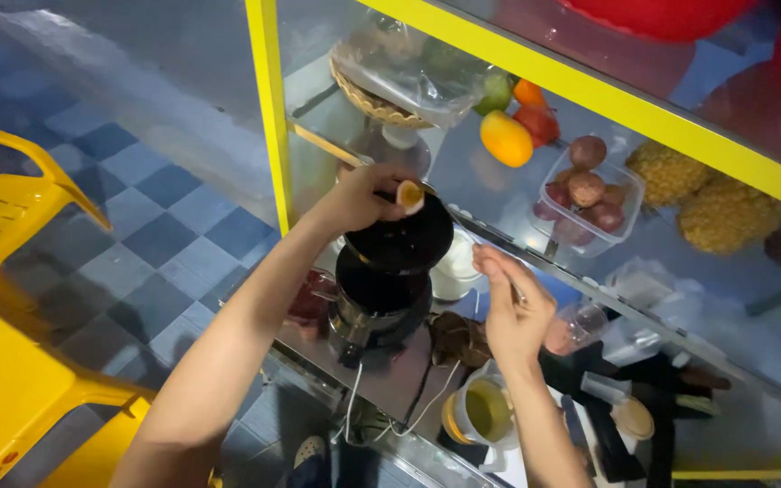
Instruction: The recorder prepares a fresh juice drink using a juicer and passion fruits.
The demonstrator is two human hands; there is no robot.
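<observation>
Behind the black juicer, mango, boxed passion fruit, covered basket.

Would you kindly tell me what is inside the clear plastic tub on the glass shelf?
The clear plastic tub holds several round purple-brown fruits, piled together, with one more fruit perched at its rim. Whatever lies beneath the top ones is covered by them.

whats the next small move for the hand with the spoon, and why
Probably bring the right hand across to the halved passion fruit and scoop it out. The left hand holds the half, cut side showing, above the black funnel of the juicer, while the right hand grips what looks like a thin utensil, apart from the fruit, to its right.
</observation>
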